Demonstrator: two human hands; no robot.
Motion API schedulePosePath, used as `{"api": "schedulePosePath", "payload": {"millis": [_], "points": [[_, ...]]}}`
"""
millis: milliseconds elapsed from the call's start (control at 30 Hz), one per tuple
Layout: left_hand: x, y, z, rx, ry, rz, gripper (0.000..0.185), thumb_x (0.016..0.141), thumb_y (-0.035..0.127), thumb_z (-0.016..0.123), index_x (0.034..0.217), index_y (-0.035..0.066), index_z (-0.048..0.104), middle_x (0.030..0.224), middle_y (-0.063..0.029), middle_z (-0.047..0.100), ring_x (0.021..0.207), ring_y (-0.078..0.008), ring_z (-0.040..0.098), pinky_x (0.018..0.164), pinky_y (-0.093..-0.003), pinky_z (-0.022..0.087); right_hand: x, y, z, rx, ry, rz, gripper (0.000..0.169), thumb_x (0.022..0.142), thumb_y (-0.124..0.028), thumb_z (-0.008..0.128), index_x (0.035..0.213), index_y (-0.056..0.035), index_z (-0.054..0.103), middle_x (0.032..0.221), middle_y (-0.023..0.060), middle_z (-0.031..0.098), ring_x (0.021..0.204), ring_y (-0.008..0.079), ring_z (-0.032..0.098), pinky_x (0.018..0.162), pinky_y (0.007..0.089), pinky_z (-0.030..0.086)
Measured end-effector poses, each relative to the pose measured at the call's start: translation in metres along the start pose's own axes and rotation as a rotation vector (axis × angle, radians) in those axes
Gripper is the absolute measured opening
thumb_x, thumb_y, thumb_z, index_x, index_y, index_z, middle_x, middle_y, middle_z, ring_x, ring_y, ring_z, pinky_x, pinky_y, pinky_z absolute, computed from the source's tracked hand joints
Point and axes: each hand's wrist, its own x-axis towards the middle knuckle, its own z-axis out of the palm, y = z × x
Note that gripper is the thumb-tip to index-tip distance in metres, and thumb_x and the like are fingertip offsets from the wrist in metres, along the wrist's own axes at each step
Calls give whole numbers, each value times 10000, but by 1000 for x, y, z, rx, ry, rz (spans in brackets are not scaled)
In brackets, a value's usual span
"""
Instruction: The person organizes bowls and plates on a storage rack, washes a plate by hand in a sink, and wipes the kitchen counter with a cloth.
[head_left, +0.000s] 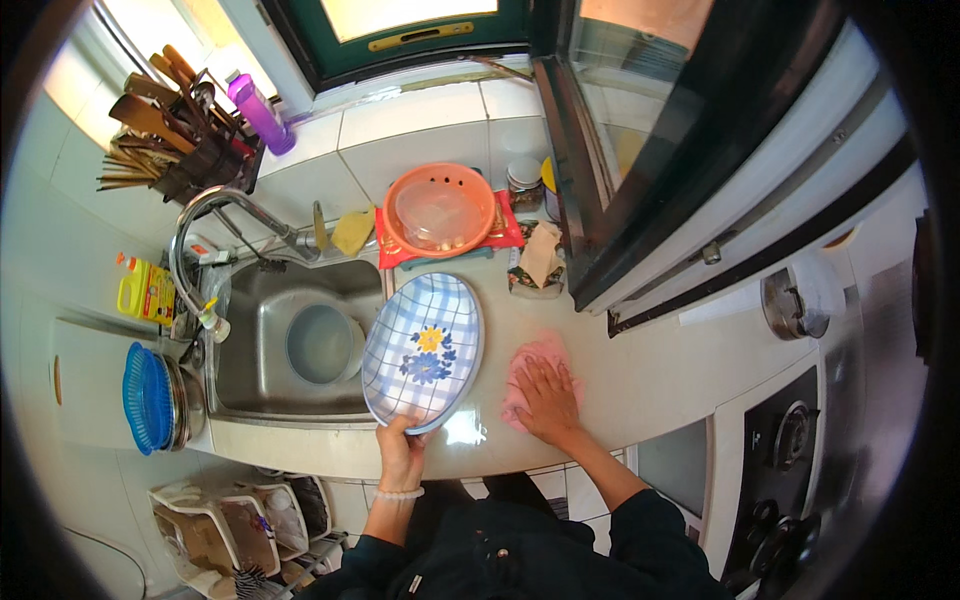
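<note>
An oval plate (424, 382) with a blue plaid pattern and blue and yellow flowers is tilted above the counter, overlapping the sink's right edge. My left hand (402, 450) holds it by its near rim. To the right, a crumpled pink cloth (536, 349) lies on the pale countertop (637, 382). My right hand (549, 396) is on this cloth, palm down, its fingers spread over the fabric. In the steel sink (259, 375) stands a grey round basin (321, 345), partly covered by the plate.
An orange colander (480, 187) sits behind the plate, beside a yellow sponge cloth (352, 232). A curved faucet (184, 232) arches at the sink's left. An open window sash (675, 172) juts over the counter. Blue baskets (146, 397) stand left; a gas stove (772, 450) is right.
</note>
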Motion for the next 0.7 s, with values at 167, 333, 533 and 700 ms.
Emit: {"api": "schedulePosePath", "payload": {"millis": [167, 333, 533, 700], "points": [[0, -14, 11, 3, 88, 25, 534, 711, 26, 502, 1236, -33, 425, 1140, -146, 569, 995, -276, 611, 777, -399, 564, 1, 3, 1, -11, -3, -5, 651, 748, -376, 648, 1301, -75, 479, 1421, 122, 379, 1338, 309, 283, 1096, 521, 153], [2, -22, 21, -45, 110, 42, 546, 710, 9, 498, 1246, -46, 407, 1173, -162, 548, 997, -296, 610, 807, -417, 561, 3, 6, 0, -9, -19, -24, 641, 755, -370, 633, 1303, -75, 478, 1421, 130, 377, 1337, 311, 284, 1097, 519, 148], [11, -40, 19, -96, 187, 55, 527, 719, -24, 480, 1241, -51, 405, 1159, -176, 549, 982, -306, 613, 804, -438, 564, 5, 6, -2, 11, -66, -20, 651, 765, -352, 615, 1328, -73, 445, 1425, 140, 368, 1337, 325, 282, 1096, 520, 154], [14, -55, 31, -218, 197, 131, 517, 731, -48, 468, 1242, -47, 394, 1152, -174, 538, 1005, -303, 600, 802, -441, 564, 5, 9, 2, 16, -20, -58, 660, 755, -343, 591, 1325, -54, 425, 1415, 155, 363, 1321, 347, 292, 1089, 532, 156]]}}
